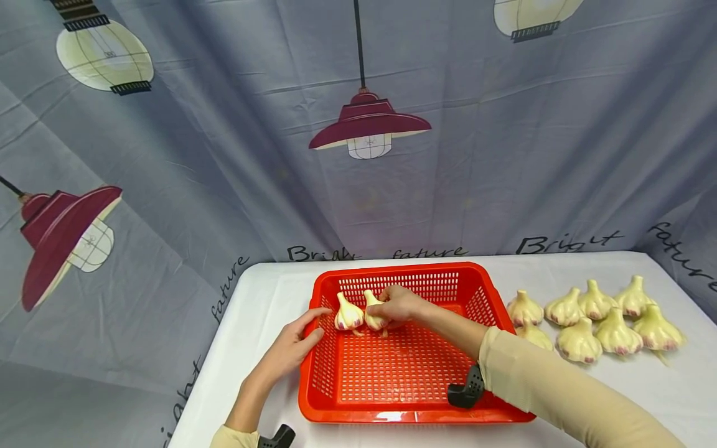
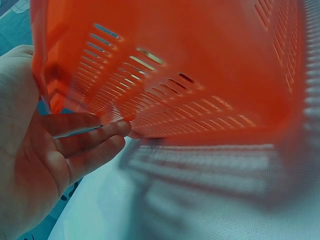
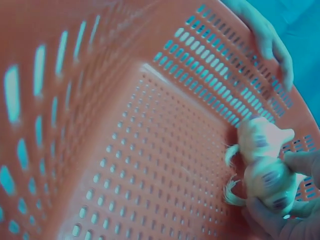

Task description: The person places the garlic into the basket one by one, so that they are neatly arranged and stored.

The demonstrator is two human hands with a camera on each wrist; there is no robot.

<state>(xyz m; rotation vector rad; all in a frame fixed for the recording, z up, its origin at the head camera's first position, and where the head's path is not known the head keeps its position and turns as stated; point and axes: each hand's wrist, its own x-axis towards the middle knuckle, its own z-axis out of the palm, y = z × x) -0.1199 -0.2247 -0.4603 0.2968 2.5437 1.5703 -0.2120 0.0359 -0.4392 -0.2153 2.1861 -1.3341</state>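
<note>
A red plastic basket (image 1: 403,367) with slotted walls sits on the white table. My left hand (image 1: 294,342) holds its left rim; in the left wrist view several fingers (image 2: 95,150) lie against the outer wall while the rest of the hand reaches over the rim. Inside, toward the back left corner, a garlic bulb (image 1: 348,314) stands with its stem up. Right beside it is a second garlic bulb (image 1: 373,311), which my right hand (image 1: 400,305) pinches between thumb and fingers. Both bulbs show roots and purplish patches in the right wrist view, side by side near the wall.
To the right of the basket, several more garlic bulbs (image 1: 579,341) stand in two rough rows on the white tablecloth (image 1: 269,292). A grey curtain (image 1: 392,199) printed with lamps hangs behind the table. My right forearm (image 1: 454,326) crosses over the basket's right side.
</note>
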